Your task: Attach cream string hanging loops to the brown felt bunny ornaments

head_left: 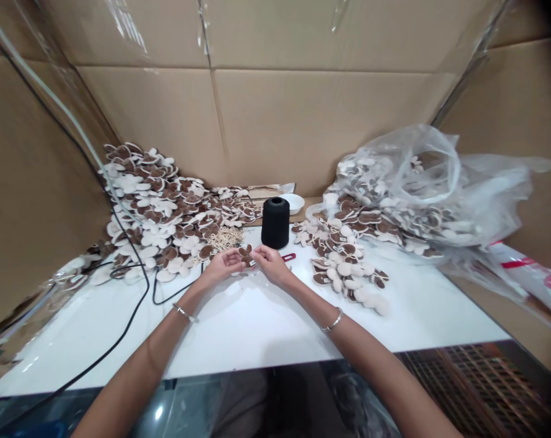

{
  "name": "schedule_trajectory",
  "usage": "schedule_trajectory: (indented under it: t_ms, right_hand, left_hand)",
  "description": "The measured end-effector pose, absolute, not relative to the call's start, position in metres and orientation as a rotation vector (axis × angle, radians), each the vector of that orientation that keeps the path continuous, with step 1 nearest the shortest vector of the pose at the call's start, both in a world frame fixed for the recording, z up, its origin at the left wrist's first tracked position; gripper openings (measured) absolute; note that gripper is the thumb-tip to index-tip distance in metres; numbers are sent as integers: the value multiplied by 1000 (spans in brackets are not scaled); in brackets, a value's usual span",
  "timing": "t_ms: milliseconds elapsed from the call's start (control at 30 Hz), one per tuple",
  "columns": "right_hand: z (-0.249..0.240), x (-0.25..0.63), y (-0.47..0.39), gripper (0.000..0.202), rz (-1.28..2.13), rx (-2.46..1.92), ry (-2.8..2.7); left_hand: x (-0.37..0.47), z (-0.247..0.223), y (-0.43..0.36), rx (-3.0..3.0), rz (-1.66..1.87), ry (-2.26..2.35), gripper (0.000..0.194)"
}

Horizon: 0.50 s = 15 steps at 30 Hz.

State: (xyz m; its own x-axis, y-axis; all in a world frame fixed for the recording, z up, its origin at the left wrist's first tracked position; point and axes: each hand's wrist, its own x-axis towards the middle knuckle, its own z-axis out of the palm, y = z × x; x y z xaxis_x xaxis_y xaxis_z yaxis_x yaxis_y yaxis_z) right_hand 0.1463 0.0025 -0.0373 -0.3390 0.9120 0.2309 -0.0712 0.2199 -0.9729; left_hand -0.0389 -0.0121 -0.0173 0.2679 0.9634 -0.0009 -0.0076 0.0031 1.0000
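A small brown fabric piece with a pale edge (245,254) is held between both hands above the middle of the white table. My left hand (223,266) pinches its left side with bent fingers. On its right side, the thumb and fingers of my right hand (270,264) close on it. Just behind the hands stands a black thread cone (276,224). A red-handled tool (288,257) lies beside my right hand. Behind my left hand is a heap of short beige pieces (226,238).
Brown and white fabric pieces (161,210) are piled at the left; a smaller group (348,274) lies at the right. Clear plastic bags (439,182) fill the back right. A white bowl (293,203) sits behind the cone. A black cable (133,316) crosses the left side.
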Motion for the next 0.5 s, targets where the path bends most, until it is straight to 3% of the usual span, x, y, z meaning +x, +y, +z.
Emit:
schedule_trajectory:
  t_ms: [500]
  right_hand:
    - [-30, 152, 1, 26, 1234, -751, -1691]
  left_hand:
    - [-32, -7, -19, 1336, 978, 1092, 35]
